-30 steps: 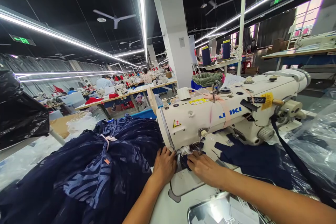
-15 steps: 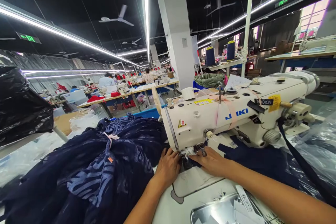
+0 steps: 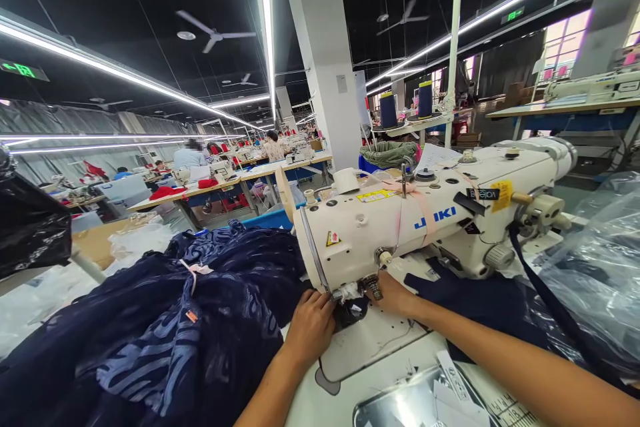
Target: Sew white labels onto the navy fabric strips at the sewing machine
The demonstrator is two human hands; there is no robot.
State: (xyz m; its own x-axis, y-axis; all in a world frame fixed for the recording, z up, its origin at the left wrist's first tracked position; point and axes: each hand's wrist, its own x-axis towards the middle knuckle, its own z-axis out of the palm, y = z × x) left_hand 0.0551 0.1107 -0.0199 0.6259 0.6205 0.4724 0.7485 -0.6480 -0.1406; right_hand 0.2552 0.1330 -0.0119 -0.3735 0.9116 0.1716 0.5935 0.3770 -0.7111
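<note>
A white sewing machine [image 3: 370, 220] stands in front of me. Beside its needle area, on the left, my left hand [image 3: 313, 321] rests with fingers bent together; what they press on is hidden. My right hand [image 3: 393, 295] reaches behind the presser parts, its fingertips hidden by the machine head. A small dark piece of fabric with a white label [image 3: 356, 309] lies under the needle area between the hands. To the left is a large heap of navy patterned garments [image 3: 225, 320], with a tied strip and an orange tag on it.
Dark navy fabric [image 3: 480, 300] and clear plastic bags [image 3: 595, 280] lie right of the machine. A metal tray [image 3: 365, 413] with paper labels is at the near edge. A black plastic bag [image 3: 30, 213] hangs at far left. Blue thread cones [image 3: 389, 111] stand behind; people work at distant tables.
The view has turned slightly right. My right hand has shifted up and back behind the presser parts, and the small fabric with its white label now shows between the hands.
</note>
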